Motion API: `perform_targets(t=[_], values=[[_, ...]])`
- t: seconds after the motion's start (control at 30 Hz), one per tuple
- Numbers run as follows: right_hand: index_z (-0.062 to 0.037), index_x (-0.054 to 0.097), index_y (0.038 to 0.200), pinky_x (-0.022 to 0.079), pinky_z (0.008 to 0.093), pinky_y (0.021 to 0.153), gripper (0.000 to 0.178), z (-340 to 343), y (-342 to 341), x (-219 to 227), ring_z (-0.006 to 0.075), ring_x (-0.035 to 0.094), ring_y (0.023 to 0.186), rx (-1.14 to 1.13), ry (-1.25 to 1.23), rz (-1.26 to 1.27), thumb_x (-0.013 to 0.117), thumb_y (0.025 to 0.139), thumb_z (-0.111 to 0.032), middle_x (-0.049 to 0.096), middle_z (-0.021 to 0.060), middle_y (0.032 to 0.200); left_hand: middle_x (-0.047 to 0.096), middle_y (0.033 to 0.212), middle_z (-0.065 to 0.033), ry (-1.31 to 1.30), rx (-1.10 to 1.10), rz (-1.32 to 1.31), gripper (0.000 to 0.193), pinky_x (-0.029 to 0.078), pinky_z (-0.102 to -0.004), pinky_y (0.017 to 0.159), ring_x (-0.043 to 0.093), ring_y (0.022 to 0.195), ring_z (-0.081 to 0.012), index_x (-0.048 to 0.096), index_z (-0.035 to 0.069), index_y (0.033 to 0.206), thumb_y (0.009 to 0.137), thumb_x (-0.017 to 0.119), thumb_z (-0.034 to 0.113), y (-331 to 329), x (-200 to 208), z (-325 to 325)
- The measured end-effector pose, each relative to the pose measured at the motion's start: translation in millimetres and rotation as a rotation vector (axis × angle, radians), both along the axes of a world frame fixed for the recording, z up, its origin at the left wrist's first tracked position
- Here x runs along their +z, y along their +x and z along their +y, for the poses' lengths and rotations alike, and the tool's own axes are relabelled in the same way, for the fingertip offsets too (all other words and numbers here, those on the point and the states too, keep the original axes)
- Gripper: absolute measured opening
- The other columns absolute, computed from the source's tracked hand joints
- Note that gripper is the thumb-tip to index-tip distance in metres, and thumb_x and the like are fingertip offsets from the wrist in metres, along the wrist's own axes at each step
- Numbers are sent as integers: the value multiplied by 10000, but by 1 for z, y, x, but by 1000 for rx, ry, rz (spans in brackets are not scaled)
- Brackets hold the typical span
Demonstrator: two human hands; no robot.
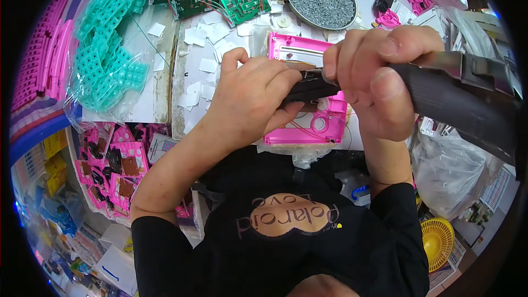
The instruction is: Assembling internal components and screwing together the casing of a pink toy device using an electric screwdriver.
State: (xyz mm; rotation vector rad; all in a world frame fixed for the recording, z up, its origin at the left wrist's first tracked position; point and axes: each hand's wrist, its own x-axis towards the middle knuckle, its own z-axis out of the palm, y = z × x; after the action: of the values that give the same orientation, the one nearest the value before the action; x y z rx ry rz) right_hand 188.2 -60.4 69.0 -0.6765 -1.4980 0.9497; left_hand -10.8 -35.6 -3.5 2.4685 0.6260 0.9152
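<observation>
My left hand pinches a black plastic part above a pink plastic housing. The housing lies open on the worktable, with a round ring and thin wires inside it. My right hand is wrapped round a dark electric screwdriver, which has a metal lever along its upper side. Its body slants in from the right, close to the camera. The front end points left at the black part, but fingers hide the tip, so I cannot tell whether it touches.
A round metal dish of small screws stands behind the housing. Green circuit boards with wires lie at the back. Bagged turquoise keypads are on the left, above a box of pink housings. White paper squares are scattered about.
</observation>
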Motion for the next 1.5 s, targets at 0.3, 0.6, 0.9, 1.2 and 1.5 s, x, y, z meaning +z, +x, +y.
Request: perform_targets(t=[0.3,0.6,0.9,1.2,1.5], values=[[-148,479,1323,462,357,721,295,5,15,27,123,471,644,309,45,-15,545,1045,-220,494,-18,707,627,770,19,-95,105,-66,152,317,-416,826,612,763,-194,663,142,851,800,799,190,17,20,4],[-140,504,1357,447,340,759,323,7,32,5,106,465,661,404,18,300,513,1051,-241,490,-46,714,660,807,16,-172,63,-282,179,314,-382,814,599,743,-192,668,138,850,770,828,140,21,8,-4],[-125,486,1317,461,362,757,292,7,28,-8,135,473,659,277,154,183,532,1048,-228,484,-12,726,702,1030,22,-82,276,78,430,294,-417,906,609,935,-201,669,155,1114,763,864,311,6,4,-28],[-134,477,1265,472,376,708,293,-7,1,0,149,482,637,-55,-28,95,615,1014,-195,497,9,713,703,1011,12,-37,224,64,514,300,-417,900,613,907,-209,682,137,1174,753,844,384,3,-8,-21],[-119,475,1227,475,371,674,282,-2,5,-4,148,486,619,23,2,-33,622,988,-146,512,19,716,670,973,17,47,204,-10,512,302,-426,851,591,868,-184,663,122,1115,697,859,343,5,-11,-17]])
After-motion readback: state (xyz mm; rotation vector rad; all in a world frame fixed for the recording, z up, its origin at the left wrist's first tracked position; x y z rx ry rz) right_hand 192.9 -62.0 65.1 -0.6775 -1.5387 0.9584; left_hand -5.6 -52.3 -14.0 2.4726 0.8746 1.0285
